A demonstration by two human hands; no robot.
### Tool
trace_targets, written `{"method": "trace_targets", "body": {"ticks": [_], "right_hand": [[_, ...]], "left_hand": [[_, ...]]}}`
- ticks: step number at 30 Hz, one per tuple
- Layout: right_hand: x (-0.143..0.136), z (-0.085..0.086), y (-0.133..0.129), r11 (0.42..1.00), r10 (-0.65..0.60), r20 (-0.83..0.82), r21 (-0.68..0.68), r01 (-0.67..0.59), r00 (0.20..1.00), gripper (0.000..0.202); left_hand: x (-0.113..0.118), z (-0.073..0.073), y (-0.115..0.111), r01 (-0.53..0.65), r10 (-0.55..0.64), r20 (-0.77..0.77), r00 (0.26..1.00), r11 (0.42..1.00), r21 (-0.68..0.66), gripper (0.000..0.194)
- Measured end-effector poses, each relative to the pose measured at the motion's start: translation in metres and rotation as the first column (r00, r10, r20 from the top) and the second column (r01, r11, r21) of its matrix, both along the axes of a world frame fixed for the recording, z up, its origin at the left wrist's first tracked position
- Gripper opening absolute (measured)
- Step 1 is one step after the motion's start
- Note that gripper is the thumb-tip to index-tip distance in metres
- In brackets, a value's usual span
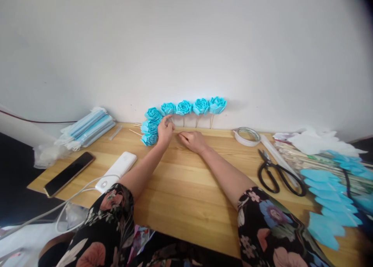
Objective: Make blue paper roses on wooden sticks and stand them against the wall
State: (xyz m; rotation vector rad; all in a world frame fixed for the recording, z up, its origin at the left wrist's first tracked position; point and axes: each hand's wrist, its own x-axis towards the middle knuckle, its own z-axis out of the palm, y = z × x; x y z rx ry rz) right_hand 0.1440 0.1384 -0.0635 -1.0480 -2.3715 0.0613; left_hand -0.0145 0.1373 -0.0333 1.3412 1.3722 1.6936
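Reaching forward over the wooden worktop (186,205), two arms in black floral sleeves are framing the nearest stretch of wood. Right of the right forearm, blue petal-shaped pieces (332,197) are lying in an overlapping row. Left of the left forearm, a pale cable (100,177) is looping around a white device (121,166), which is bearing a small round emblem, too small to read. Farther out on that side, a dark-screened phone (70,174) is lying at a slant.

Beyond the petals, to the right of the right hand (192,141), black-handled scissors (269,164) are resting with their blades pointing away, beside a long pale strip (278,158). A bundle of thin sticks (305,155) is lying farther right, showing green patches whose detail is blurred, and white crumpled material (323,142) is covering its far side. Nearer the right hand, a roll of tape (247,142) is lying on its side.

The right hand is resting on the wood with its fingers curled in; whether it is gripping anything, I cannot tell. Apart from it, the left hand (165,131) is extending a finger to the base of a blue flower; its grip is unclear. Just left of that hand, three blue flowers (149,126) are lying stacked, their sticks pointing away from it. Well left, pleated blue-and-white masks (90,128) are lying piled. Beyond both hands, four blue flowers (201,106) on sticks are leaning in a row against the pale wall (186,45).
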Motion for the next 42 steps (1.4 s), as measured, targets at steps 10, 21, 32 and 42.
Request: {"method": "trace_targets", "body": {"ticks": [10, 21, 32, 42], "right_hand": [[-0.002, 0.005, -0.002, 0.999, 0.006, 0.051, -0.052, -0.003, 0.999, 0.039], [-0.003, 0.005, -0.001, 0.991, 0.051, 0.097, -0.131, -0.038, 0.994, 0.041], [-0.003, 0.003, 0.002, 0.987, 0.039, 0.070, -0.158, -0.028, 0.997, 0.042], [-0.002, 0.004, 0.001, 0.987, 0.028, 0.065, -0.158, -0.018, 0.998, 0.038]], "left_hand": [[0.019, -0.002, 0.005, 0.046, -0.039, 0.065, 0.997, 0.992, -0.114, 0.039], [0.036, 0.010, 0.016, 0.036, -0.035, 0.032, 0.999, 0.998, -0.053, 0.026], [0.029, 0.011, 0.006, -0.054, 0.053, -0.085, 0.995, 0.999, -0.007, 0.019], [0.029, 0.017, 0.009, -0.215, 0.225, -0.141, 0.964, 0.973, 0.080, 0.017]]}}
